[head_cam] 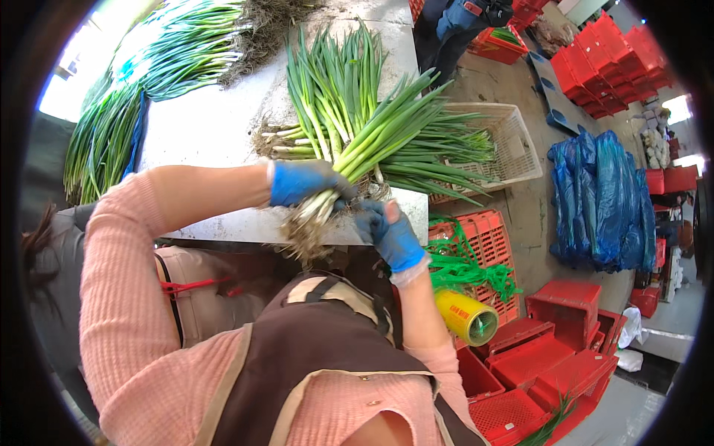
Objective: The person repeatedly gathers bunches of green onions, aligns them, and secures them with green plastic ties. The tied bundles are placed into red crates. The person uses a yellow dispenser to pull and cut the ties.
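Note:
My left hand [315, 183], in a blue glove with a greyed palm, is closed around a bunch of green onions [385, 134] near its white stems. The bunch's roots hang over the table's near edge, and its green leaves point away to the upper right. My right hand [390, 228], also in a blue glove whose thumb tip shows bare, is just right of the stems, its fingers curled by some roots; whether it grips anything cannot be told. More green onions [334, 83] lie fanned out beyond my hands on the white table [195, 128].
A long pile of green onions [184, 50] covers the table's far left. Right of the table are a white plastic basket [524, 145], a red crate [491, 234] with green netting [474, 273], a yellow tube [463, 315] and stacked red crates [535, 357]. A person [452, 28] stands beyond the table.

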Demonstrator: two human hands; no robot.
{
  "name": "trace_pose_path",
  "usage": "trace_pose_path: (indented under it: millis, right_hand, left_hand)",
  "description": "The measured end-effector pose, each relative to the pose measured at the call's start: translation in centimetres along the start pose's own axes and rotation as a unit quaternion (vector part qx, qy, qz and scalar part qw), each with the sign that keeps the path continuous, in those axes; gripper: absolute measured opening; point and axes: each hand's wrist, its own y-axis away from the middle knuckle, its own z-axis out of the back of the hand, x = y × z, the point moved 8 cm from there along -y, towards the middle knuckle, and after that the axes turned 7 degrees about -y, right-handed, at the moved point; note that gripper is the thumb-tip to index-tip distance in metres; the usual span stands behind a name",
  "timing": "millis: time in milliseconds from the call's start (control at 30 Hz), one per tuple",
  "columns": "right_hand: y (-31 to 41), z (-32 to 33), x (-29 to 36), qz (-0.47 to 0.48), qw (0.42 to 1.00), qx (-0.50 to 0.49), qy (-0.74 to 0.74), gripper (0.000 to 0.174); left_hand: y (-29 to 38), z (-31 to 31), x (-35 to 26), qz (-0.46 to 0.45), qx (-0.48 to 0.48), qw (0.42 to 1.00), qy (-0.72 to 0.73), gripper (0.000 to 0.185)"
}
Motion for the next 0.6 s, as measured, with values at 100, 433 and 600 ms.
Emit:
trace_pose_path:
  millis: [100,433,600]
  right_hand:
    - [-3.8,-0.3,0.4,0.08,0.939,0.209,-0.26,0.091]
    - [-3.0,2.1,8.2,0.34,0.832,0.269,-0.346,0.097]
    - [10.8,7.7,15.5,0.462,0.788,0.281,-0.295,0.084]
  left_hand:
    - [5.3,-0.8,1.2,0.076,-0.046,0.988,-0.125,0.022]
    - [20.3,-5.5,1.7,0.118,-0.172,0.813,-0.544,0.044]
    - [17.9,-7.0,0.6,0.016,-0.2,0.721,-0.663,0.036]
